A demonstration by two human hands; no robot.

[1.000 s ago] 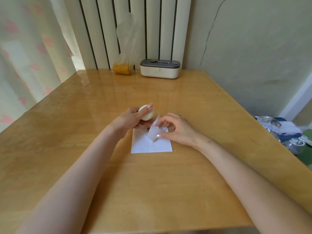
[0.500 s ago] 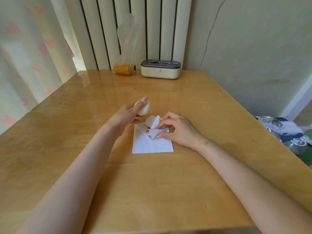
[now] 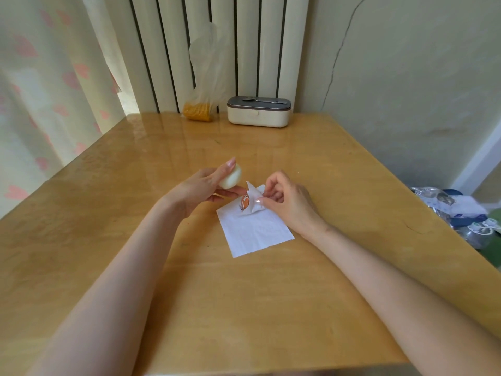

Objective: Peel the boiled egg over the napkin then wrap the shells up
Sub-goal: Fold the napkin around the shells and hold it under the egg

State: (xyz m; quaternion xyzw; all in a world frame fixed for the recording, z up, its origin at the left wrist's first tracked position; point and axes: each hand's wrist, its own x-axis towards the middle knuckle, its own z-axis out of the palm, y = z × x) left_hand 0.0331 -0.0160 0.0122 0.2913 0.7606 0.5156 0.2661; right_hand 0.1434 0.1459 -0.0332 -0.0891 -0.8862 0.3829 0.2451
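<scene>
On the wooden worktop (image 3: 244,308) in front of me lies the white napkin (image 3: 254,234), its far corner lifted and folded over. My right hand (image 3: 287,202), fingers curled, pinches that folded corner between thumb and fingertips. My left hand (image 3: 200,188) grips the peeled egg (image 3: 231,179) between thumb and fingers, just left of the napkin's far end. Orange-brown shells (image 3: 244,202) peek out from inside the fold.
</scene>
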